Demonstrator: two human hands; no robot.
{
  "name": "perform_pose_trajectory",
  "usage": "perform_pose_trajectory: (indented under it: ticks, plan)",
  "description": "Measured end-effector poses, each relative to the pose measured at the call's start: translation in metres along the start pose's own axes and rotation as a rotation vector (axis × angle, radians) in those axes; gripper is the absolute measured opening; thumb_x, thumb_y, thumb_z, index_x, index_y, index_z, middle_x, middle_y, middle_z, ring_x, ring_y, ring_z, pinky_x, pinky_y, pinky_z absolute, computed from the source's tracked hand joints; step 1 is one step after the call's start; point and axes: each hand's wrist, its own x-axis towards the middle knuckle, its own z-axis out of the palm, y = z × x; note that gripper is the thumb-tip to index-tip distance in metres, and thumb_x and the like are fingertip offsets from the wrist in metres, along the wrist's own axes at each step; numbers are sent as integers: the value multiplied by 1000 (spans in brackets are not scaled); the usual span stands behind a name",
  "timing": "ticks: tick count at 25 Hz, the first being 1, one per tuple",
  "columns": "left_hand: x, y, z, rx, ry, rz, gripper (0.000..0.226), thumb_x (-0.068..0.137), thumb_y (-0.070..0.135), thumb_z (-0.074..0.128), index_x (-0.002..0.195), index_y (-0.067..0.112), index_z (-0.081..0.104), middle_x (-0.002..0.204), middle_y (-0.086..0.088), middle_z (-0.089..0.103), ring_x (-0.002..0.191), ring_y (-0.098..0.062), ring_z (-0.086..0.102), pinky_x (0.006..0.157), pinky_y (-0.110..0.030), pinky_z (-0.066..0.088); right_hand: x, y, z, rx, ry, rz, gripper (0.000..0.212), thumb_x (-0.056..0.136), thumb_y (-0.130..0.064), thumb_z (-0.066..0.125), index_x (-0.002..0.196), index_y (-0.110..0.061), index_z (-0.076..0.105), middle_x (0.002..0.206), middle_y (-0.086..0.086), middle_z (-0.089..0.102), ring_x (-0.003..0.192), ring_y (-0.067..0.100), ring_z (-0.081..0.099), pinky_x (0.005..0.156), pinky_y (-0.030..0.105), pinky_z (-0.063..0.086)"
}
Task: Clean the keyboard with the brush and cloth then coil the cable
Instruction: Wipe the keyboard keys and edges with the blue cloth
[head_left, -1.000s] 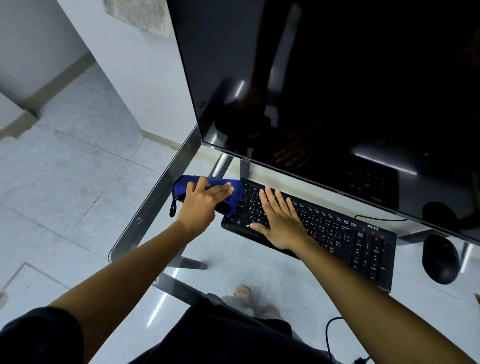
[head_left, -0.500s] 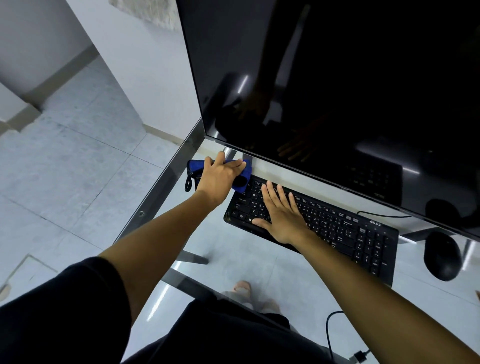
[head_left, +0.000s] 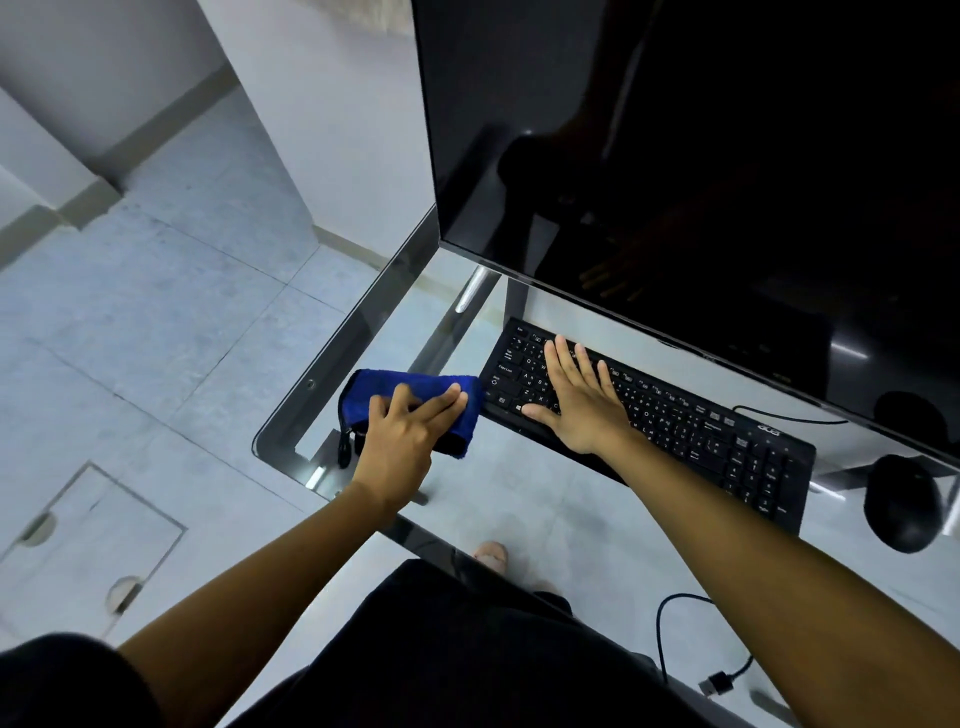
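Observation:
A black keyboard (head_left: 701, 441) lies on a glass desk (head_left: 332, 358) under a big dark monitor. My right hand (head_left: 582, 400) rests flat on the keyboard's left half, fingers straight and spread. My left hand (head_left: 405, 436) presses a folded blue cloth (head_left: 395, 376) onto the glass just left of the keyboard's end, fingers stretched over it. A black strap and a dark object stick out from under the cloth at its left; I cannot tell what they are. A black cable (head_left: 670, 623) with a USB plug hangs loose at the desk's near edge.
The monitor (head_left: 675, 156) overhangs the keyboard's back edge closely. A black mouse (head_left: 904, 504) sits right of the keyboard. The desk's left corner is just beyond the cloth. Through the glass I see the tiled floor and my foot.
My left hand has drawn the blue cloth off the keyboard's far left corner, back toward me onto the glass beside it. My right hand stays flat on the keys.

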Motion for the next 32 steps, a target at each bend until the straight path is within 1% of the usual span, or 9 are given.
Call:
perform_pose_trajectory:
  ticks: [4,7,12,18,20,23,25,28,32]
  plan:
    - [-22,5,-7,29,-101,25,76,55,0,79,125,25,62,126,13,63,82,-19,34,61,-35,39,1,1,0,-11,-3,-11,87,91,-62,32,148,-21,-19,157,-3,-24,144,18,-21,118,41,-11]
    - [-7,7,-20,-72,-74,-147,74,58,-5,74,125,24,62,125,9,65,85,-20,39,62,-35,35,1,2,-4,-7,-2,-26,86,92,-59,34,149,-19,-16,157,-2,-22,145,20,-19,118,42,-9]
    - [7,37,-18,-94,-168,-272,65,80,4,55,141,19,42,141,4,51,110,-28,44,81,-38,38,3,2,-8,5,-45,-30,79,96,-49,36,149,-20,-15,158,-2,-21,145,20,-18,119,42,-7]
    - [-12,78,-12,-15,-182,59,64,53,17,75,116,16,66,105,6,67,82,-24,56,55,-32,45,4,1,-6,10,-30,-33,80,96,-47,38,149,-19,-15,158,-1,-22,145,22,-18,118,43,-6]
    - [-5,68,-16,27,-199,2,64,59,17,73,122,17,62,110,5,66,86,-26,56,58,-33,45,4,2,-7,13,-38,-30,81,96,-48,38,149,-19,-15,158,-1,-22,145,21,-18,118,43,-6]
    - [1,53,-19,0,-263,-206,63,79,12,56,140,15,43,132,1,55,106,-32,47,77,-39,42,4,1,-6,9,-37,-28,81,96,-47,39,149,-19,-15,158,-1,-22,145,21,-19,118,43,-6]
    - [-1,59,-19,-7,-216,-253,62,79,11,56,139,16,43,135,3,55,107,-31,46,79,-40,41,3,0,-6,10,-33,-19,81,96,-47,39,149,-19,-15,158,-1,-22,145,21,-19,118,44,-7]
    - [-8,90,-14,26,-142,-40,64,61,15,69,124,26,62,121,12,65,91,-25,50,65,-34,44,3,-1,-6,7,-29,-17,81,96,-46,39,149,-19,-16,157,-1,-22,145,21,-19,118,43,-7]
    - [-10,84,-7,66,-30,163,57,66,12,57,119,33,64,121,19,64,86,-21,39,62,-31,41,2,3,-7,20,-38,-43,81,96,-46,40,150,-20,-14,158,-2,-21,145,20,-19,118,43,-7]
